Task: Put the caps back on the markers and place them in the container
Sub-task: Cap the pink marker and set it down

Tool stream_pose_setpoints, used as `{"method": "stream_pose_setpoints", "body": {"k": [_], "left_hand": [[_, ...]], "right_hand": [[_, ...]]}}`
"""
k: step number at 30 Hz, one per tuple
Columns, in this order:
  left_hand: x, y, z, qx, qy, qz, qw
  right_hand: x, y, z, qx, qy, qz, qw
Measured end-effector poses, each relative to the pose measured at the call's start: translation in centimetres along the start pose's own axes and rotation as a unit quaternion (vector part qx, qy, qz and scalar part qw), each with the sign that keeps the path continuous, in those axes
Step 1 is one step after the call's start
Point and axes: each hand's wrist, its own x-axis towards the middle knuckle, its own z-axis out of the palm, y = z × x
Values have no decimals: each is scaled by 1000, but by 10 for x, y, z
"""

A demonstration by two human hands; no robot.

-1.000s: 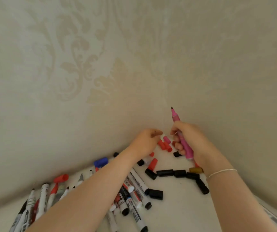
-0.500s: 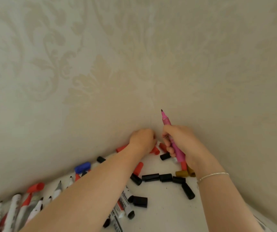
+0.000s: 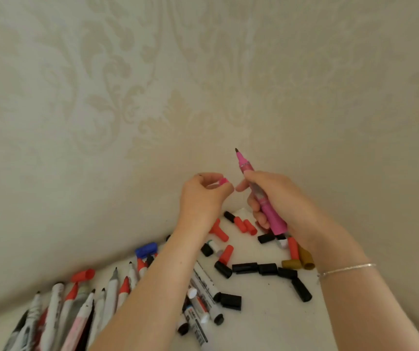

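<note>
While the right hand [image 3: 276, 198] grips an uncapped pink marker [image 3: 261, 196] tip-up, the left hand [image 3: 203, 196] pinches its pink cap [image 3: 223, 181] at nine o'clock.

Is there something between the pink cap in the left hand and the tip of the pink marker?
Nothing visible. The left hand pinches the pink cap, and the right hand holds the pink marker with its bare tip up. Only open air lies between the cap and the tip.
</note>
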Motion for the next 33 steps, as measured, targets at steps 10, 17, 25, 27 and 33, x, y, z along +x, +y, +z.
{"method": "stream_pose_setpoints", "body": {"k": [10, 17, 25, 27, 33], "left_hand": [[-41, 35, -86, 24, -3, 157, 987], [-42, 47, -114, 85, -16, 186, 979], [-41, 49, -119, 121, -23, 199, 972], [-41, 48, -121, 145, -24, 207, 967], [-46, 50, -122, 297, -110, 247, 916]], "right_hand": [[-53, -51, 28, -97, -98, -160, 977], [-54, -50, 32, -150, -64, -162, 973], [-53, -47, 39, -235, -52, -123, 963], [-52, -46, 39, -237, -50, -112, 964], [-50, -41, 44, -276, -73, -106, 952]]}}
